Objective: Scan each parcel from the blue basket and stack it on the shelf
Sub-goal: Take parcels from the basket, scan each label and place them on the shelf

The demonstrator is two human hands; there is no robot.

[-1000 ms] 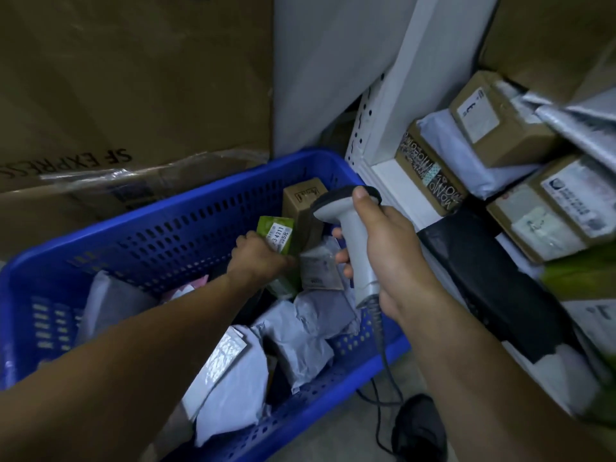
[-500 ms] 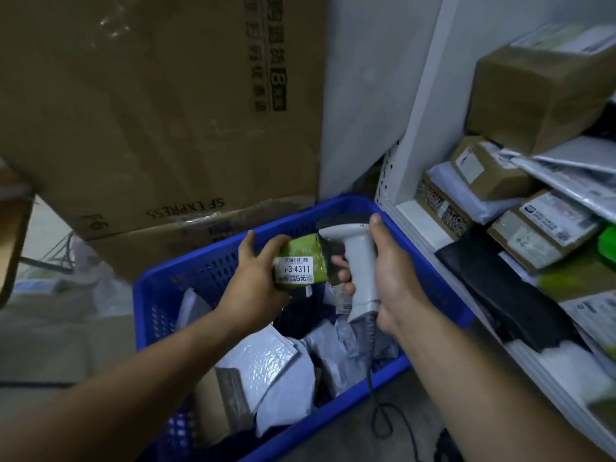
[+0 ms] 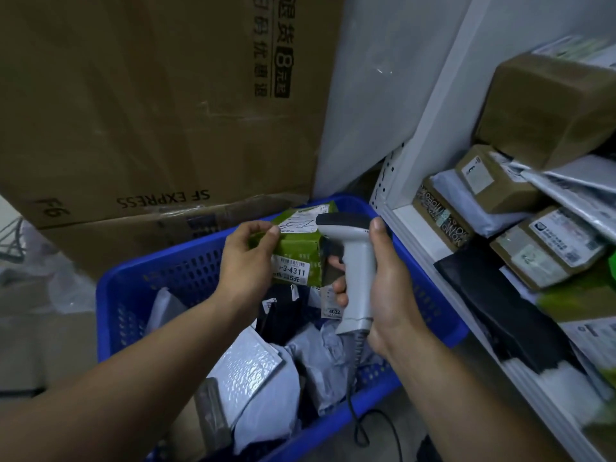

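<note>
The left hand [image 3: 246,258] is gripping a small green parcel [image 3: 300,245] and holding it up over the far end of the blue basket [image 3: 110,315], with the thumb pinching near the top edge and the fingers hidden behind it. A white sticker reading 3-4311 is facing the camera, and a bigger label is sitting on the parcel's top face. The right hand [image 3: 390,288] is wrapping its fingers round the handle of a grey scanner [image 3: 355,261], thumb up by the head. The scanner's head is sitting right up against the parcel's right side, though I can't tell if they're actually touching. Its cable [image 3: 358,425] is trailing down past the basket's near rim.

Down in the basket, grey mailers [image 3: 246,365] and a dark bag are lying in a heap. On the right, the white shelf [image 3: 408,218] is carrying brown boxes [image 3: 546,105], more mailers and a black bag [image 3: 493,305], all piled loosely. A big SF EXPRESS carton [image 3: 150,95] is standing behind the basket.
</note>
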